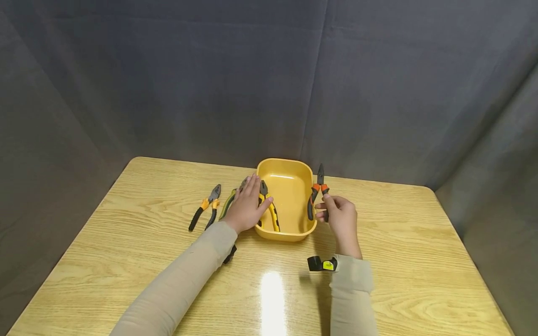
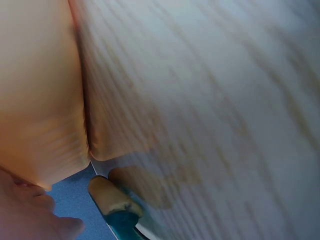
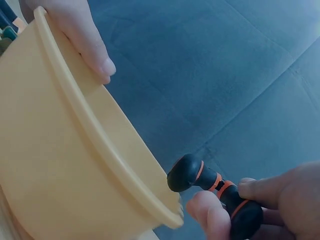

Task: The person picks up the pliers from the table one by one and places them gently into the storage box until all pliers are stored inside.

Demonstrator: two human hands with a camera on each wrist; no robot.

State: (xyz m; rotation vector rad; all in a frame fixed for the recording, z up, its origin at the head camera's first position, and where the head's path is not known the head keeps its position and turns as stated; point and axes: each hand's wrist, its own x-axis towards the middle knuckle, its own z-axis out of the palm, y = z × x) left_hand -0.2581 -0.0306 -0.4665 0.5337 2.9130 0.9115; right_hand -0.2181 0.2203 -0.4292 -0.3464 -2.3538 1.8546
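Note:
My right hand (image 1: 342,219) pinches one black handle of the needle-nose pliers (image 1: 321,175), which have orange collars and jaws pointing away. The pliers are held up beside the right rim of a yellow bin (image 1: 286,237); their handle ends show near the rim in the right wrist view. At the bin's left rim lies my left hand (image 1: 245,207), fingers straight and thumb spread over the inside. Yellow-and-black pliers (image 1: 273,212) lie in the bin, partly hidden by that hand. Green-handled pliers (image 1: 228,204) sit just left of the bin, partly covered by the same hand.
Pliers with orange-and-black handles (image 1: 204,204) lie on the wooden table (image 1: 126,261) farther left. A grey curtain (image 1: 210,84) hangs behind the table and along both sides. Black wrist devices (image 1: 321,264) are worn at the sleeves.

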